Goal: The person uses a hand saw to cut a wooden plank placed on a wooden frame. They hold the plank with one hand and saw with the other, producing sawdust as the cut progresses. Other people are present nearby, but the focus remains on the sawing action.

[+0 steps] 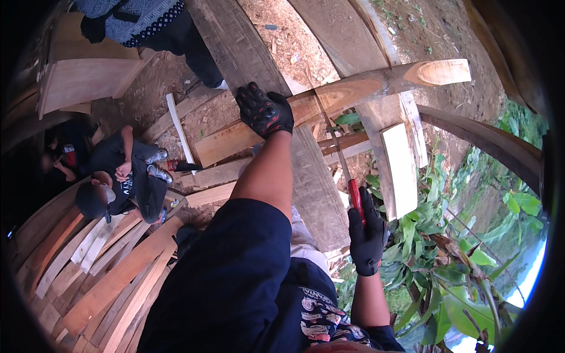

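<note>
My left hand (pixel 265 110), in a black glove with red marks, presses flat on a long reddish-brown timber beam (pixel 376 85) that runs from centre to upper right and ends in a rounded cut face. My right hand (pixel 366 235), also in a black glove, grips the red handle of a hand saw (pixel 338 153). The saw's thin blade runs up from the handle to the beam, just right of my left hand. The beam lies across wide dark planks (pixel 247 53).
A person in dark clothes sits at the left (pixel 126 176) among stacked pale boards (pixel 100 265). Another person stands at the top left (pixel 147 23). A pale short plank (pixel 400 167) lies right of the saw. Green leafy plants (pixel 459 259) fill the lower right.
</note>
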The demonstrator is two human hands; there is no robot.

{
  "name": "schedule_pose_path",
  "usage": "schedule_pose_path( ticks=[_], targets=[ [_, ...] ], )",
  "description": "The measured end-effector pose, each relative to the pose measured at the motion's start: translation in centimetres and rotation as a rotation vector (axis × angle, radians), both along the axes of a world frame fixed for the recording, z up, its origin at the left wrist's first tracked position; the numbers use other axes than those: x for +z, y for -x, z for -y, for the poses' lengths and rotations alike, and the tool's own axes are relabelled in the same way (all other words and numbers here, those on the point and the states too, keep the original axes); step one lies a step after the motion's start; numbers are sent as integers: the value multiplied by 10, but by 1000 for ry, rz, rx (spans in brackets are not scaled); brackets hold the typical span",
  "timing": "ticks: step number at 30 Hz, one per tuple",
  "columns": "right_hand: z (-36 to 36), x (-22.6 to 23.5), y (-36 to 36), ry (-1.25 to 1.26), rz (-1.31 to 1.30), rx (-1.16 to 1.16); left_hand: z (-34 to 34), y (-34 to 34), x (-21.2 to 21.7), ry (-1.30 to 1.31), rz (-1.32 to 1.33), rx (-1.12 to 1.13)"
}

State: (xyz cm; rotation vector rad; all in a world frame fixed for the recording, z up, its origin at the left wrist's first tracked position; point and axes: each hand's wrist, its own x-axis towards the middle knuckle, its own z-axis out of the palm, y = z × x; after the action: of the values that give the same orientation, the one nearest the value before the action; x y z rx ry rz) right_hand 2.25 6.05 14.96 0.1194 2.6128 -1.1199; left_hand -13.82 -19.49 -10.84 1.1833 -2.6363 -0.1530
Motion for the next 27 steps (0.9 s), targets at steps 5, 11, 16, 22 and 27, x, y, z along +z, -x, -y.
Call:
schedule_pose_path(
  ticks=[5,11,16,22,27],
  targets=[
    [26,-35,47,60,-11,7,-1,2,8,-47,2,15],
    [49,-55,96,4,21,-32,-2,-2,7,-31,14,-10],
    [33,-58,107,118,87,-125,-2,-3,1,-3,5,2],
    [36,-61,67,377,26,218,-4,1,8,-51,4,-9],
    [72,-81,59,216,-257,138,1,-3,13,-40,69,52]
  ],
)
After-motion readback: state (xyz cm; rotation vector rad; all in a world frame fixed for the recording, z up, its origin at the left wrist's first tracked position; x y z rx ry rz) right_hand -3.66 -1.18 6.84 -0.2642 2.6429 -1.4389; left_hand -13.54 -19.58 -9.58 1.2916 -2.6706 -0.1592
